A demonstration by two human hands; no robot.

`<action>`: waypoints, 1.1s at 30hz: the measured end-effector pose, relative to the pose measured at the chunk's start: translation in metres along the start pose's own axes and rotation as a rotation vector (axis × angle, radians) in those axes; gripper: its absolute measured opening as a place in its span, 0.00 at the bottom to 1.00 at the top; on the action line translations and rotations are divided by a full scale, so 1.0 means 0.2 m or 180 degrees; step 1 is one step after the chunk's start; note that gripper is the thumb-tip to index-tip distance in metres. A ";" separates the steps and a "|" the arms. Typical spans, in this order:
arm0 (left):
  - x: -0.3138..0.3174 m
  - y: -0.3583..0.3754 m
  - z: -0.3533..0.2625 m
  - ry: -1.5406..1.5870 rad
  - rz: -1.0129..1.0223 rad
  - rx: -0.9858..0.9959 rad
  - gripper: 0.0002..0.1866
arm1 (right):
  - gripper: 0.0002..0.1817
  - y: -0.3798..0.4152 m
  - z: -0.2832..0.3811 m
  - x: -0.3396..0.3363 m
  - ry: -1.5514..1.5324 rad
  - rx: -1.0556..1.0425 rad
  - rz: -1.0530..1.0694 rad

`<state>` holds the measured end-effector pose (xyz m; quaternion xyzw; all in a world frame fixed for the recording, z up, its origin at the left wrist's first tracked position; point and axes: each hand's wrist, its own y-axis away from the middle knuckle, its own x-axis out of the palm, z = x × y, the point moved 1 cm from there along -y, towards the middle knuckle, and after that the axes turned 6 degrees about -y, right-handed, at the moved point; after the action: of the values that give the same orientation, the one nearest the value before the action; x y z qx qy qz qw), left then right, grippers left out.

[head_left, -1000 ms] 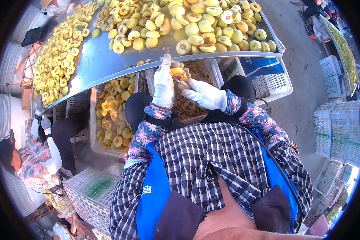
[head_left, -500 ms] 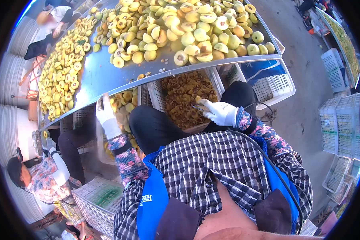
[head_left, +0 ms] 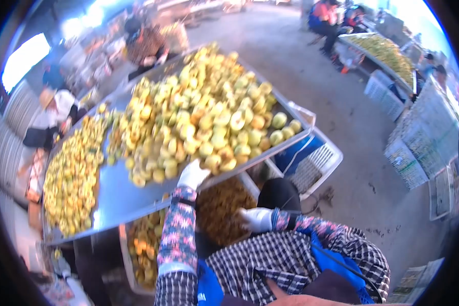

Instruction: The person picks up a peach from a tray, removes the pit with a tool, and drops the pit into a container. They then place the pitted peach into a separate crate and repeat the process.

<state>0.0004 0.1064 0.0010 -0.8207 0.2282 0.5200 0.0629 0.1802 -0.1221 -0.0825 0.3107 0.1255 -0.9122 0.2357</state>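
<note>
The fruit (head_left: 214, 120) lay in a broad heap on the metal bench (head_left: 132, 191), straight ahead of the left hand (head_left: 193, 175) and a little to its right. That hand was much the nearer one: it was over the near rim, right at the closest pieces. Its fingertips were blurred and its back faced the camera, so I could not tell whether it was spread, narrowed or closed on a piece. The heap's long run went away from the hand toward the far side; single pieces were roundish, with no clear long axis, and many showed cut faces.

The right hand (head_left: 257, 219) was lower and nearer the body, beyond the bench's edge, above the near right part of the middle crate (head_left: 250, 186). It too was smeared by motion, and whether its fingers were apart or held something could not be made out.

A second, narrower heap (head_left: 74, 183) covered the bench's left end, with bare metal between the two. Below, the middle crate held small brownish bits (head_left: 219, 211). The left crate (head_left: 123, 245) held yellow-green pieces, some bright orange. A white crate (head_left: 334, 153) jutted out at the right, with a blue bag (head_left: 295, 149) at its bench side.
</note>
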 end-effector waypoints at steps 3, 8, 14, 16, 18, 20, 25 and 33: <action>0.00 -0.01 0.00 -0.0292 0.0002 -0.0093 0.34 | 0.21 -0.04 0.14 -0.11 -0.0095 0.0942 0.0607; 0.00 0.09 0.11 0.0726 -0.0516 -0.0242 0.26 | 0.21 -0.10 0.22 -0.18 -0.0225 0.0863 0.0430; -0.14 0.44 -0.09 0.6237 -0.1106 -0.0094 0.14 | 0.17 -0.22 0.30 -0.30 -0.0121 -0.0960 -0.0988; -0.12 0.48 -0.19 0.5864 -0.1660 0.0014 0.16 | 0.15 -0.29 0.43 -0.38 -0.0047 -0.0977 -0.1243; -0.09 0.48 -0.13 0.6595 -0.0673 0.0193 0.25 | 0.17 -0.35 0.56 -0.46 -0.0602 -0.0350 -0.1384; -0.09 0.50 -0.19 0.6692 -0.0923 0.0123 0.28 | 0.18 -0.41 0.62 -0.49 -0.0516 -0.0393 -0.1481; -0.12 0.55 -0.30 0.6392 -0.1304 0.0035 0.25 | 0.19 -0.46 0.63 -0.45 0.0012 -0.0294 -0.1609; -0.07 0.58 -0.36 0.6020 -0.1875 0.0193 0.21 | 0.18 -0.45 0.64 -0.35 0.0266 -0.0335 -0.1528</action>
<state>0.0040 -0.0170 0.0610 -0.9199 -0.0156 -0.3917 0.0026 0.1178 -0.0687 0.0684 0.2968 0.2527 -0.9206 0.0227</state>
